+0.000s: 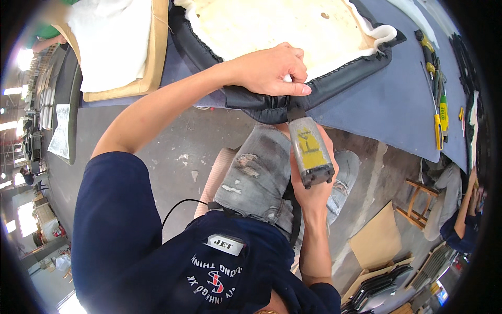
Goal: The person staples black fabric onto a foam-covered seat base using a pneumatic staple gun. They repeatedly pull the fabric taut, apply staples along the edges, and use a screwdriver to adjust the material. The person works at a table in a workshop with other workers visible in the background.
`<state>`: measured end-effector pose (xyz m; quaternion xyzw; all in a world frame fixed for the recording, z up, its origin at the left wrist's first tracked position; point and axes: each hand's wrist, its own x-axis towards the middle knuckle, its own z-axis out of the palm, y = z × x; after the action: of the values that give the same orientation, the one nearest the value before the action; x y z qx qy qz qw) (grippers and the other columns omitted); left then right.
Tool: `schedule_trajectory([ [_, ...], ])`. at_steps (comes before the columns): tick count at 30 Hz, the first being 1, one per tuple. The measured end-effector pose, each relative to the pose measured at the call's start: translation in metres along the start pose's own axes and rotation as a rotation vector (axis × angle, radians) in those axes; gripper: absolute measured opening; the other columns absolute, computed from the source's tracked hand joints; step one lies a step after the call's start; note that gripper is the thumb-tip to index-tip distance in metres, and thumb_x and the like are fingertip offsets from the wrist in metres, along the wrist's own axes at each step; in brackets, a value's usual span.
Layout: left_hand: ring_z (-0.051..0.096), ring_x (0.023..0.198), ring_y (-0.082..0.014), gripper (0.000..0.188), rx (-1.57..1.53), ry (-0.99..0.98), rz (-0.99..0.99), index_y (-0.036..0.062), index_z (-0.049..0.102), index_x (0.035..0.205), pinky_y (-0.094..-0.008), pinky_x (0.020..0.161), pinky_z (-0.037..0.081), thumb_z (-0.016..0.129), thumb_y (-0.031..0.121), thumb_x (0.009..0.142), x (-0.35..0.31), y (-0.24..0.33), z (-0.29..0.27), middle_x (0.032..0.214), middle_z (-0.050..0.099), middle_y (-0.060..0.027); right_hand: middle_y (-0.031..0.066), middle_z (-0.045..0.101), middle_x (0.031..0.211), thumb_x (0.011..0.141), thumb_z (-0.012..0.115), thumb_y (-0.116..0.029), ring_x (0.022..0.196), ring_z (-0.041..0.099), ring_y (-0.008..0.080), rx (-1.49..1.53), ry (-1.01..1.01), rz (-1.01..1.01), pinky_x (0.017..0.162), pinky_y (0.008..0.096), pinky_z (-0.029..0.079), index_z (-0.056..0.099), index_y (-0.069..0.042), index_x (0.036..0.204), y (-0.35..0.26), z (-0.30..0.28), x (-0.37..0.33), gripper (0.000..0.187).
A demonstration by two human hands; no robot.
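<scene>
An upholstered seat panel (334, 73) lies upside down on the table's near edge, its black cover wrapped around a pale board with white padding at the rim. My left hand (274, 70) is closed on the black cover at the near edge, fingers curled and thumb pressed down. A small white bit (287, 78) shows between its fingers. Just below, my right hand (314, 191) is wrapped around a staple gun (308, 146) with a grey and yellow body. Its nose meets the cover's edge beside my left thumb; the exact contact point is hidden.
The table (376, 115) has a blue-grey covering. Screwdrivers (438, 131) and pliers (426, 49) lie at its right side. White padding (110, 42) sits on a wooden panel at left. On the floor are cardboard (376, 235) and a wooden stool (417, 204). Another person works at far right.
</scene>
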<state>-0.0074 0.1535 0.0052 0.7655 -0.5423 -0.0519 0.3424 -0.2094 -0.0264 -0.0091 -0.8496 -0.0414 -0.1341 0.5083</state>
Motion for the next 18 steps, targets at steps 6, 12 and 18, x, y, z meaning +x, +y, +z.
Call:
schedule_trajectory([
  [6,0.054,0.081,-0.0187,0.04,-0.135,0.139,-0.148,0.0074,0.061,0.067,-0.0391,0.088,0.044,0.072,0.033,0.096,-0.001,-0.002,0.0,0.066,0.058,-0.0014,0.0195,0.071,0.119,0.076,0.074,0.005,0.104,0.073,0.035,0.048,-0.154,0.094,0.093,0.0366,0.055,0.058,-0.001,0.134,-0.007,-0.016,0.022,0.061],
  [12,0.056,0.089,-0.0176,0.035,0.113,0.094,-0.079,0.0124,0.07,0.074,-0.0415,0.101,0.034,0.076,0.042,0.091,0.0,0.007,-0.006,0.076,0.066,0.0029,0.0174,0.077,0.103,0.086,0.077,-0.007,0.095,0.074,0.025,0.124,-0.117,0.244,0.089,0.0325,0.054,0.066,0.004,0.125,0.0,-0.027,0.011,0.042],
  [18,0.054,0.086,-0.0164,0.023,-0.013,0.06,-0.058,0.0111,0.065,0.075,-0.0404,0.103,0.033,0.077,0.025,0.09,-0.003,0.0,-0.005,0.074,0.059,0.004,0.0142,0.075,0.112,0.088,0.081,-0.013,0.101,0.07,0.019,0.113,-0.041,0.26,0.091,0.0323,0.052,0.067,0.005,0.124,-0.005,-0.035,0.002,0.043],
])
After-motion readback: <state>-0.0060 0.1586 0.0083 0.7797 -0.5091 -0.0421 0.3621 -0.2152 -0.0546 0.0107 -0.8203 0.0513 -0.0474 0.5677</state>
